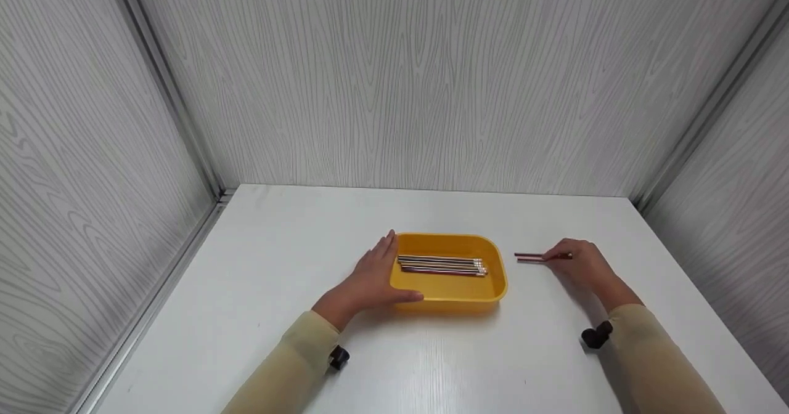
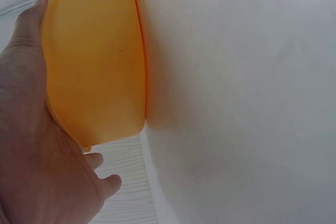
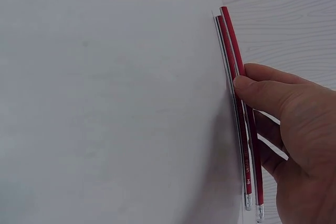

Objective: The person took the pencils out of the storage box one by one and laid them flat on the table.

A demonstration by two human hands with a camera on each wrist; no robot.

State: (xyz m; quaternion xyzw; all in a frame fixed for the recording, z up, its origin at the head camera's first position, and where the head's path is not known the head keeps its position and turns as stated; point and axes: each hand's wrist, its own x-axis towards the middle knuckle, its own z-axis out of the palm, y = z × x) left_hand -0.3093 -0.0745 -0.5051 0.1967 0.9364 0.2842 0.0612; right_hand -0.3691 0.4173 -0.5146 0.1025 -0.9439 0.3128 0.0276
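Note:
In the head view a yellow plastic basket (image 1: 449, 299) sits mid-table. Several dark-striped pencils (image 1: 441, 265) with white eraser ends lie side by side inside it. My left hand (image 1: 372, 278) rests against the basket's left end, thumb over the near rim and fingers extended along the side. The left wrist view shows that palm along the rim of the basket (image 2: 97, 61). To the right of the basket, my right hand (image 1: 579, 263) pinches two red pencils (image 3: 239, 77) between thumb and fingers, low over the tabletop. Their silver-ferruled eraser ends point towards the bottom of the right wrist view.
The white table (image 1: 296, 235) meets a grey wood-grain panel (image 1: 419, 93) at the back. Similar panels stand at the left (image 1: 80, 186) and right (image 1: 733, 217). A small black wrist device (image 1: 596, 335) sits by each cuff.

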